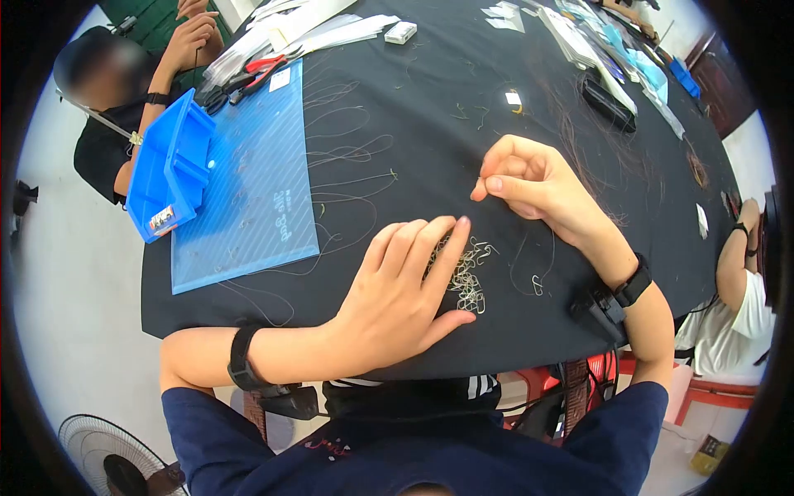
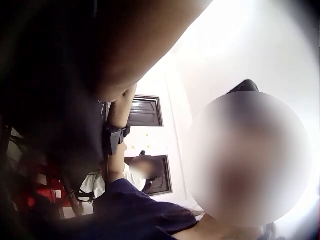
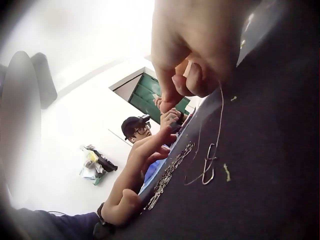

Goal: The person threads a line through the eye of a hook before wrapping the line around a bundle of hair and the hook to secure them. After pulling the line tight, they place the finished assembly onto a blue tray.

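Observation:
My left hand (image 1: 395,289) is spread, palm down, over the near edge of a pile of small metal fish hooks (image 1: 470,289), partly covering it. My right hand (image 1: 538,190) is raised above the table to the right, thumb and index fingertip pinched together on a thin line. That line (image 3: 220,115) runs down from the right fingers in the right wrist view. A single fish hook (image 3: 209,167) is at its lower end, close over the black cloth. The left wrist view shows neither hand's fingers clearly.
A blue plastic folder (image 1: 248,190) lies left with looped lines beside it. A blue bin (image 1: 169,169) and red-handled pliers (image 1: 265,64) sit on it. Loose brown strands (image 1: 579,124) and a black case (image 1: 609,104) are at right. Other people sit around the table.

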{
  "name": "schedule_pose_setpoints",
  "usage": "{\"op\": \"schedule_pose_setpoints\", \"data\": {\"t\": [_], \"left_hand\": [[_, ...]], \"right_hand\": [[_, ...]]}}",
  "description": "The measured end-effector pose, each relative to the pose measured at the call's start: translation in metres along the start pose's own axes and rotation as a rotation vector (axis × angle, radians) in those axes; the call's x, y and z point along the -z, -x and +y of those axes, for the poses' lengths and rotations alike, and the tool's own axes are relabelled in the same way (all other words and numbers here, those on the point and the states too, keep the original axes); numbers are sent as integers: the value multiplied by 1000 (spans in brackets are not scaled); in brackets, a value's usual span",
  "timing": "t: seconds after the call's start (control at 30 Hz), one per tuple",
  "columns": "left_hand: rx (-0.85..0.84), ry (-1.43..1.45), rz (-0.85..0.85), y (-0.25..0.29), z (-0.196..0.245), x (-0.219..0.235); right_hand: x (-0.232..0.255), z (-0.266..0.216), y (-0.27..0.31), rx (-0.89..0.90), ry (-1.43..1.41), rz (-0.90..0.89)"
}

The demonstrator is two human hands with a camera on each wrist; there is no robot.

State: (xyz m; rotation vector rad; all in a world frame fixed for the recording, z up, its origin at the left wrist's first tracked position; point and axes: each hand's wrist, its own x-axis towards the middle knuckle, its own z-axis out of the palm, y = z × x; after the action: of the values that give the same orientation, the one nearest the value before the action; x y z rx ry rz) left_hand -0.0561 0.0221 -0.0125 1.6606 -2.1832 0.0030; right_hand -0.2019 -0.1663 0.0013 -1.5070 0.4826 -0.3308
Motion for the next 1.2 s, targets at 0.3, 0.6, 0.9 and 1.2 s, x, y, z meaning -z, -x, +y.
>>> {"op": "schedule_pose_setpoints", "data": {"t": [0.3, 0.6, 0.9, 1.2], "left_hand": [[-12, 22, -2, -1, -6, -2], [9, 226, 176, -21, -31, -4], [-268, 157, 66, -35, -64, 1], [-275, 308, 133, -38, -67, -2]], "right_hand": [[2, 3, 0, 73, -125, -76], [0, 5, 0, 86, -152, -59], [3, 6, -2, 47, -126, -34], [5, 9, -3, 36, -67, -26]]}}
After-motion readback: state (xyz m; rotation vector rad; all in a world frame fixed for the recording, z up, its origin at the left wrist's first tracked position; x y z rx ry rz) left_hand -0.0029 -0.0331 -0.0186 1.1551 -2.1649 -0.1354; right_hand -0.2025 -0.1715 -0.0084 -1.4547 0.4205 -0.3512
